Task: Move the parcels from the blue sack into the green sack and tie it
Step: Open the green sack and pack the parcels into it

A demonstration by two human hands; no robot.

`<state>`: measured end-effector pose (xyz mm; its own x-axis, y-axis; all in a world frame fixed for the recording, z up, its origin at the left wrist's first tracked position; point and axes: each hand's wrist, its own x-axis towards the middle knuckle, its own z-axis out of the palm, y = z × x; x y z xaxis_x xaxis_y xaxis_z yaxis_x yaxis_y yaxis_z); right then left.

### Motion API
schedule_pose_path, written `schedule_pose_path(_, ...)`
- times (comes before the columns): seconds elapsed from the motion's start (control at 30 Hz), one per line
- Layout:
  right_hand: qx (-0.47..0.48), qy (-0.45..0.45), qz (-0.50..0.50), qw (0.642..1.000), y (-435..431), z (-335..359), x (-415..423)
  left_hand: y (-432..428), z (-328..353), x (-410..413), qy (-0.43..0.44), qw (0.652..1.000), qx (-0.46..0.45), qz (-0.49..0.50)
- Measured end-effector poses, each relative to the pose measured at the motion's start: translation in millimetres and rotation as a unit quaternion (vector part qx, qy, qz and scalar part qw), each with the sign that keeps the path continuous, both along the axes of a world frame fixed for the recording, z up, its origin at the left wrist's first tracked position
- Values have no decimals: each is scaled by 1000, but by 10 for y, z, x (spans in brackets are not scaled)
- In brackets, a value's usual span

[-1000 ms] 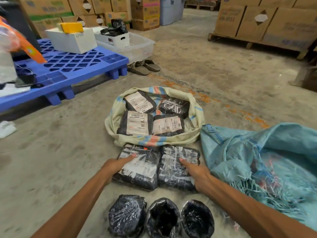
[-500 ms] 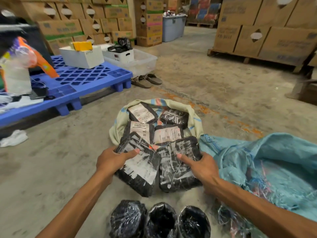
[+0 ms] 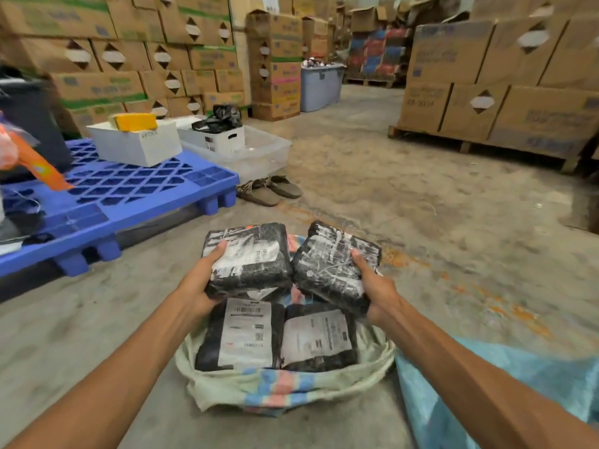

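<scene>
My left hand (image 3: pixel 202 285) grips a black wrapped parcel (image 3: pixel 251 257) with a white label, held above the far half of the pale green sack (image 3: pixel 275 388). My right hand (image 3: pixel 376 288) grips a second black parcel (image 3: pixel 334 267) beside it, tilted. The green sack lies open on the floor with its rim rolled down; two labelled black parcels (image 3: pixel 241 335) (image 3: pixel 319 337) show in its near half, and whatever lies further back is hidden by the held ones. The blue sack (image 3: pixel 505 393) lies crumpled at the lower right.
A blue plastic pallet (image 3: pixel 123 196) with white boxes stands to the left. A pair of sandals (image 3: pixel 269 191) and a clear tub (image 3: pixel 262 153) lie beyond the sack. Stacked cardboard boxes (image 3: pixel 505 102) on wooden pallets line the back and right. Bare concrete floor surrounds the sacks.
Both hands lifted the two parcels off the floor and carried them forward over the green sack. The view tilted up, and the three black bundles near me left the frame.
</scene>
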<state>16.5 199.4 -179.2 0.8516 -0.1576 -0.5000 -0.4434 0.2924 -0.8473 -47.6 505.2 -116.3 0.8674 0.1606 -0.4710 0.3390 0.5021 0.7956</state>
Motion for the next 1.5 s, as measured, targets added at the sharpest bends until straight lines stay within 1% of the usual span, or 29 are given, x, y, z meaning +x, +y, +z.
schedule_pose_path(0.1, -1, 38, 54, 998, 72, -429, 355, 114, -374, 392, 29, 999, -26, -5)
schedule_pose_path(0.17, -22, 46, 79, 996, 142, -420, 347, 186, -612, 578, 42, 999, -18, -16)
schedule_pose_path(0.2, -41, 50, 92, 994, 154, -428, 371, 228, -717, 665, 46, 999, -3, -28)
schedule_pose_path(0.27, -99, 27, 104, 989, 138, -435, 476, 284, -812, 811, 59, 995, 56, -62)
schedule_pose_path(0.33, -136, 0, 117, 984, 123, -428, 592, 303, -802, 922, 72, 987, 114, -88)
schedule_pose_path(0.4, -157, -3, 110, 982, 137, -462, 703, 261, -796, 1001, 73, 984, 142, -79)
schedule_pose_path(0.47, -182, -8, 86, 979, 168, -471, 754, 252, -846, 1070, 64, 987, 136, -49)
schedule_pose_path(0.5, -205, -11, 83, 975, 215, -419, 716, 231, -876, 1103, 60, 989, 134, -30)
schedule_pose_path(0.53, -245, -14, 81, 966, 255, -383, 661, 202, -916, 1117, 64, 985, 158, -9)
schedule_pose_path(0.57, -306, -24, 85, 948, 275, -371, 644, 176, -949, 1132, 75, 971, 227, 4)
schedule_pose_path(0.6, -383, -22, 88, 919, 306, -343, 608, 147, -953, 1114, 85, 935, 345, 13)
schedule_pose_path(0.63, -454, -30, 93, 886, 353, -296, 551, 112, -929, 1072, 87, 876, 475, 8)
schedule_pose_path(0.67, -504, -37, 104, 856, 402, -249, 492, 69, -868, 1020, 79, 814, 575, -11)
schedule_pose_path(0.7, -542, -35, 123, 831, 437, -212, 398, 31, -799, 940, 68, 781, 620, -34)
schedule_pose_path(0.73, -569, -38, 134, 810, 467, -192, 351, -3, -713, 875, 64, 765, 639, -56)
schedule_pose_path(0.8, -607, -56, 169, 775, 467, -112, 101, -10, -599, 668, 45, 757, 647, -83)
schedule_pose_path(0.83, -617, -87, 187, 760, 445, -38, -36, -40, -532, 551, 19, 754, 650, -92)
schedule_pose_path(0.9, -607, -168, 223, 744, 360, 94, -439, -118, -358, 97, -55, 747, 651, -122)
schedule_pose_path(1.0, -552, -256, 281, 743, 166, 222, -1183, -201, -150, -774, -104, 744, 626, -211)
schedule_pose_path(1.03, -521, -265, 303, 752, 79, 240, -1485, -204, -124, -1109, -104, 746, 610, -245)
schedule_pose_path(1.1, -451, -261, 361, 774, -80, 287, -2018, -190, -115, -1767, -106, 753, 567, -317)
schedule_pose_path(1.13, -420, -251, 394, 778, -160, 307, -2243, -162, -157, -2063, -103, 756, 544, -349)
schedule_pose_path(1.2, -375, -235, 467, 766, -323, 308, -2696, -93, -321, -2629, -85, 753, 504, -414)
schedule_pose_path(1.27, -361, -222, 545, 724, -464, 322, -3122, -60, -492, -3056, -69, 727, 480, -486)
schedule_pose_path(1.33, -375, -218, 612, 661, -530, 341, -3514, -47, -640, -3303, -64, 699, 479, -527)
schedule_pose_path(1.4, -417, -249, 645, 590, -516, 289, -3802, -86, -750, -3434, -64, 703, 472, -527)
schedule_pose_path(1.43, -443, -271, 637, 569, -482, 227, -3899, -116, -807, -3475, -71, 708, 476, -517)
schedule_pose_path(1.47, -464, -288, 620, 563, -432, 165, -3961, -148, -847, -3519, -83, 708, 492, -499)
schedule_pose_path(1.5, -476, -292, 599, 574, -371, 99, -3993, -179, -903, -3539, -99, 703, 515, -480)
